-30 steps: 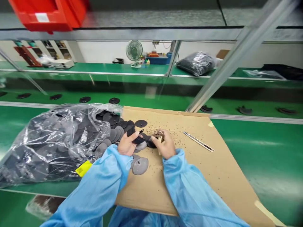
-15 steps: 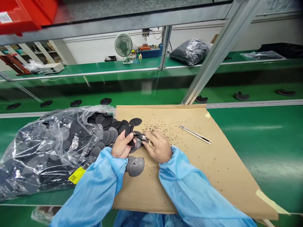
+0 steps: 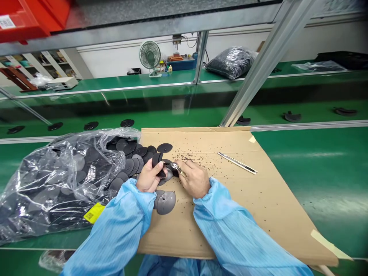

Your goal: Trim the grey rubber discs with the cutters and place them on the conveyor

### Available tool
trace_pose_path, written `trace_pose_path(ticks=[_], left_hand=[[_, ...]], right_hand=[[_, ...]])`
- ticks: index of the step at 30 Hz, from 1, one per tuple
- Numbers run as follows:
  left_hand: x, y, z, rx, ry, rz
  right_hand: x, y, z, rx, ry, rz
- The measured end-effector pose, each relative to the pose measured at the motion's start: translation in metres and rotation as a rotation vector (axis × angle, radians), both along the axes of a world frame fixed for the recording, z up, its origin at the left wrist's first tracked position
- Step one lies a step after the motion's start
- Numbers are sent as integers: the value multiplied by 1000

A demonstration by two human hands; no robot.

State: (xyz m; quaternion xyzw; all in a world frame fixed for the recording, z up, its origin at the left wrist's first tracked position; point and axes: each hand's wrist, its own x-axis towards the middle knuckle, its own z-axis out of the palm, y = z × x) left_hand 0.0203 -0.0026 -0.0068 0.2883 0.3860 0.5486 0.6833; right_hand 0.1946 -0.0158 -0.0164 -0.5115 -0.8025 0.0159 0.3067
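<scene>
My left hand [image 3: 149, 176] grips a black plastic disc [image 3: 157, 159], its thumb pressed on the near face. In my right hand [image 3: 194, 177] is a pair of small nippers [image 3: 176, 167], its jaws pointing left at the disc's edge; I cannot tell whether they touch it. Beneath and left of my hands lies a pile of black and grey discs [image 3: 135, 165], spilling from a clear plastic bag [image 3: 66, 188]. Two overlapping grey discs [image 3: 166, 203] lie nearer to me on the cardboard sheet [image 3: 230, 222].
A utility knife [image 3: 238, 163] lies on the cardboard to the right, among scattered black crumbs [image 3: 198, 153]. Behind, a green conveyor belt [image 3: 161, 120] carries spaced black parts [image 3: 91, 125]. A slanted metal post [image 3: 258, 69] rises at the back right; a red bin [image 3: 34, 23] sits upper left.
The nippers have tilted slightly in my right hand, which has shifted a little to the right. The parts on the belt have moved slightly left.
</scene>
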Motion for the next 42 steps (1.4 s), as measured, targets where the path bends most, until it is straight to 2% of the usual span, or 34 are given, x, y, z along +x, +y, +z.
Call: trace_pose_path(ticks=[6, 10, 14, 18, 21, 25, 31, 36, 42], left_hand=[[0, 1, 0, -9, -25, 36], [-1, 2, 3, 3, -63, 56], [-3, 4, 1, 3, -43, 60], [-5, 6, 0, 12, -92, 90], [-6, 5, 3, -22, -131, 62], [-8, 3, 8, -99, -143, -45], [-6, 3, 10, -140, -167, -82], [-4, 2, 9, -131, -126, -154], [-4, 0, 7, -124, -80, -172]], right_hand=[[-3, 1, 1, -208, 340, 89], [-2, 2, 1, -207, 475, 50], [-1, 1, 1, -202, 408, 1], [-2, 0, -1, -192, 362, 12], [-3, 0, -2, -180, 344, 24], [-4, 0, -2, -154, 297, 112], [-9, -4, -1, -105, 221, 203], [-12, -7, 1, -161, 126, 218], [-11, -7, 7, -243, 17, 213]])
